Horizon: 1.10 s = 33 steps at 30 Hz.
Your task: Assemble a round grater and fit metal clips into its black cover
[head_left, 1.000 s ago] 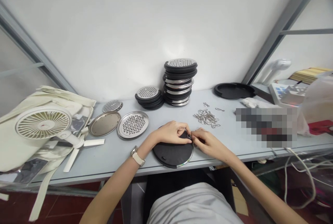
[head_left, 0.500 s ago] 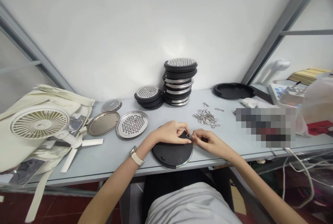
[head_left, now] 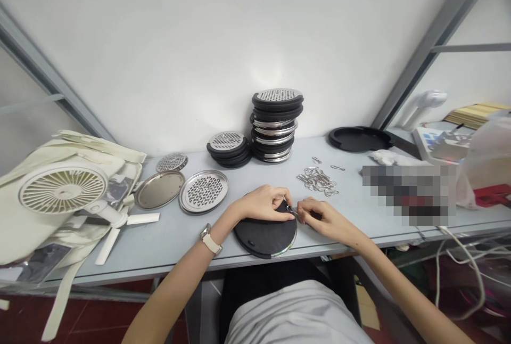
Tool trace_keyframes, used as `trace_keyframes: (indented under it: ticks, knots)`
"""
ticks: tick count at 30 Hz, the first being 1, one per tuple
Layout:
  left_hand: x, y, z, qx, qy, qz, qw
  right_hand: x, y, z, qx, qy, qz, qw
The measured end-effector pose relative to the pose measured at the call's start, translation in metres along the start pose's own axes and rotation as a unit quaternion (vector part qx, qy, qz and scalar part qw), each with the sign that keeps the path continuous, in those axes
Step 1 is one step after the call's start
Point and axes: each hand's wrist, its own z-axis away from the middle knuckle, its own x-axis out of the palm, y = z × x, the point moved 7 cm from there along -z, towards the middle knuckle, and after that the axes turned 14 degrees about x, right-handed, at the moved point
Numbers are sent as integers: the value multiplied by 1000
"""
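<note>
A round black disc (head_left: 266,235) with a shiny rim on part of its edge lies at the table's front edge. My left hand (head_left: 261,204) rests over its far side, thumb and fingers closed on the rim. At that edge a small bent-wire clip (head_left: 291,210) shows between both hands, and my right hand (head_left: 325,220) pinches its outer end. Whether the clip is hooked into the disc is hidden by the fingers. Beyond my right hand lies a pile of similar wire clips (head_left: 318,179), with two lying loose beside it.
Behind stand a tall stack of black and silver discs (head_left: 275,131) and a shorter stack (head_left: 228,149). To the left lie grater plates (head_left: 204,192), a metal lid (head_left: 159,189) and a white fan (head_left: 64,189). A black tray (head_left: 357,140) sits at the back right.
My right hand has drawn slightly to the right, and more of the wire clip shows between the hands. My left hand and the disc stay nearly in place.
</note>
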Motion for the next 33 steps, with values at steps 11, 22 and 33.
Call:
trace_keyframes:
  ticks: [11, 22, 33]
  knots:
    - [-2, 3, 0, 1, 12, -49, 999, 6, -9, 2, -13, 33, 50, 998]
    - [0, -2, 1, -25, 13, -12, 1000, 7, -7, 3, -32, 26, 51, 998]
    - [-1, -2, 1, -36, 10, -8, 999, 7, -9, 2, -40, 29, 57, 997]
